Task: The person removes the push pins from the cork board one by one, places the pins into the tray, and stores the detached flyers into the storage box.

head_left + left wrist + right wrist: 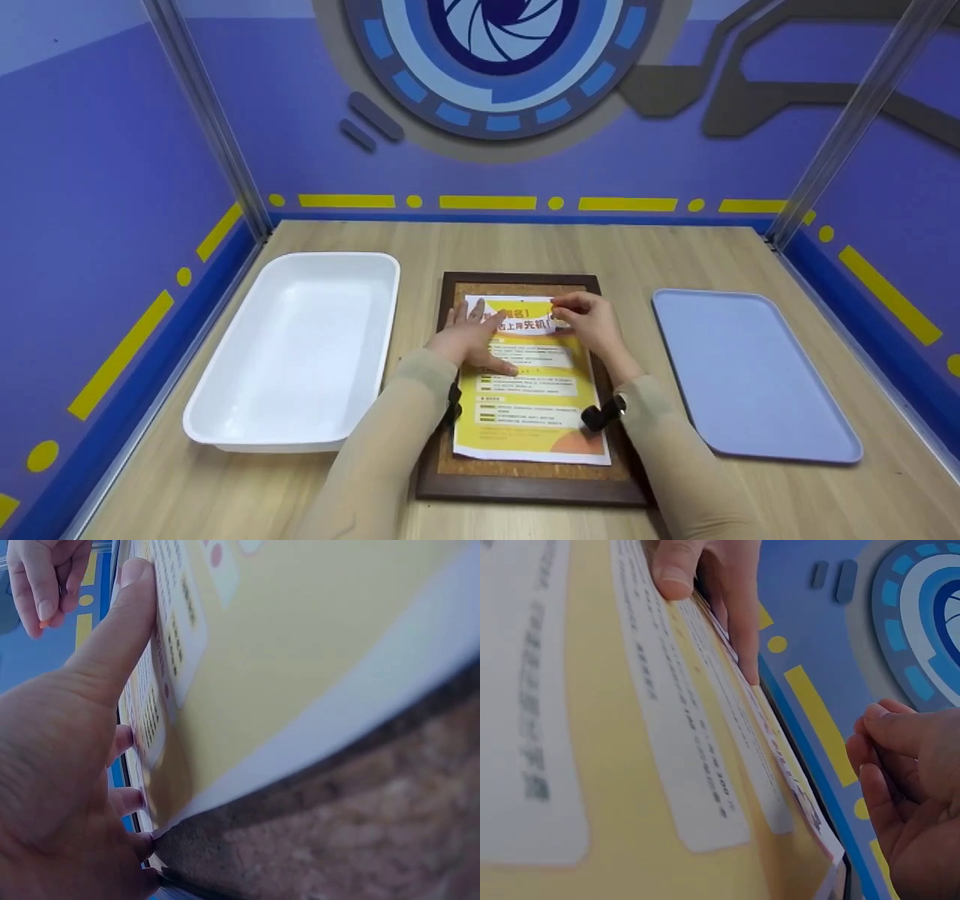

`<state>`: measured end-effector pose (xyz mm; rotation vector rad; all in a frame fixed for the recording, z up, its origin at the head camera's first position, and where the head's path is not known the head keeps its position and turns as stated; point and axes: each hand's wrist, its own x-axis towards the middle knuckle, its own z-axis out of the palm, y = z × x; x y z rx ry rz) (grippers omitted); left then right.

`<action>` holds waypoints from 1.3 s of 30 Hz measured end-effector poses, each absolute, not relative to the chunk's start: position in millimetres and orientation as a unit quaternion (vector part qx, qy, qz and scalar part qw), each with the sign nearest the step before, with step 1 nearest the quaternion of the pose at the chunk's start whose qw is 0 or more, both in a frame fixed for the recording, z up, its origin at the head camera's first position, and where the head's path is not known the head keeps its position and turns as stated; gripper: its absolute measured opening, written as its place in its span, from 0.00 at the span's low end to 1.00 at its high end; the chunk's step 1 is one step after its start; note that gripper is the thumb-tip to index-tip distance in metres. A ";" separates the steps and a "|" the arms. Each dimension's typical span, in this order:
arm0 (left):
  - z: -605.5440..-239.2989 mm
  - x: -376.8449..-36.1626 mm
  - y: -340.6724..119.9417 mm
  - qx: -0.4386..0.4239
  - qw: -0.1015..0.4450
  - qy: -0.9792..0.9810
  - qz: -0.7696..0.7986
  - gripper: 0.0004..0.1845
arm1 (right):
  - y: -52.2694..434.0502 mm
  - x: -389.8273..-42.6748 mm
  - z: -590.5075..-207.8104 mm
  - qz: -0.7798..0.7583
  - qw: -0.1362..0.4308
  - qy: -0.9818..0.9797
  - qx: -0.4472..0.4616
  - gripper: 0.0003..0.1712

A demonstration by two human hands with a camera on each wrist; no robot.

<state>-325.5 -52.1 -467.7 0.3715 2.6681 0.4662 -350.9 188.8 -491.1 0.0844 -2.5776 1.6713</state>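
Note:
A yellow and white printed poster (532, 431) lies on a cork board (525, 288) with a dark brown frame (525, 489). My left hand (471, 336) rests on the poster's upper left with fingers spread and the thumb pointing toward the middle. Near the poster's upper right corner, my right hand (592, 322) has thumb and fingertips brought together. Between them a small orange-red thing (43, 625) peeks out in the left wrist view; the fingers hide most of it. In the right wrist view, the right hand (922, 772) is held off the sheet, whose near corner lifts slightly.
To the left stands a deep white basin (300, 352). A flat bluish-grey tray (757, 375) lies on the right. Both share the light wooden table (525, 247) with the board. Blue-purple panels (480, 176) wall the table in at the back and sides.

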 end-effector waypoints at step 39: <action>-469.9 -326.6 -54.4 0.145 0.194 0.953 0.181 0.62 | 356.5 -317.2 -483.3 0.532 0.164 -0.823 -0.111 0.20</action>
